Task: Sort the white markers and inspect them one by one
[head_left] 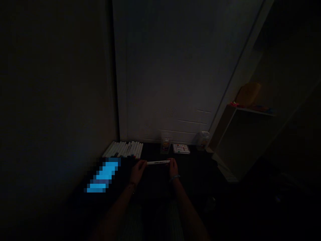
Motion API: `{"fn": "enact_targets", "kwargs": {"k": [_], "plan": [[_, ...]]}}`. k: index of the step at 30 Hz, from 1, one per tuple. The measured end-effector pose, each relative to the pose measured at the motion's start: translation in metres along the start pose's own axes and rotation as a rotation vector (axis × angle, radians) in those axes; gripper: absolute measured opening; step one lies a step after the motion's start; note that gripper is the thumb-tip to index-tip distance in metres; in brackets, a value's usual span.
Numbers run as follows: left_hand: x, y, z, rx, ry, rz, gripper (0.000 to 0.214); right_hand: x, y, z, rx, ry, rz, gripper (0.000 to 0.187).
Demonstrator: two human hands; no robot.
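- Left hand and right hand pinch a white marker at both ends.
- I'd grip lightly, parallel to the back edge of the desk.

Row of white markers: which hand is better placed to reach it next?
Probably the left hand: it pinches one end of the held white marker and is nearer the row of white markers. The right hand holds the other end, farther off. The left would first need to let go.
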State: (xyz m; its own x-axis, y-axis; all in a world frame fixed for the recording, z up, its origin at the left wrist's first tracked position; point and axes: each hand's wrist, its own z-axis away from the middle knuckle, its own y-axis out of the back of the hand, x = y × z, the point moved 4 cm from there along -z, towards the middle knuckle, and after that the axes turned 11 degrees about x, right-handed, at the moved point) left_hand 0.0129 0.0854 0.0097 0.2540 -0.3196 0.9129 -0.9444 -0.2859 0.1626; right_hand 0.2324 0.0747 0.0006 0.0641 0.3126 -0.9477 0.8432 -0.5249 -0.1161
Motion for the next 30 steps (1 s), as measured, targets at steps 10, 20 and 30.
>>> {"fn": "enact_targets", "kwargs": {"k": [10,20,30], "plan": [[0.011,-0.006,0.007,-0.053,0.000,-0.089,0.036,-0.005,-0.007,0.004,-0.059,-0.019,-0.004,0.035],[0.017,-0.008,0.011,-0.103,-0.043,-0.131,0.036,0.000,-0.005,0.001,-0.042,-0.012,-0.032,0.036],[0.016,-0.003,0.007,-0.016,-0.049,-0.148,0.038,0.003,0.002,-0.002,0.043,-0.037,-0.029,0.031]]}}
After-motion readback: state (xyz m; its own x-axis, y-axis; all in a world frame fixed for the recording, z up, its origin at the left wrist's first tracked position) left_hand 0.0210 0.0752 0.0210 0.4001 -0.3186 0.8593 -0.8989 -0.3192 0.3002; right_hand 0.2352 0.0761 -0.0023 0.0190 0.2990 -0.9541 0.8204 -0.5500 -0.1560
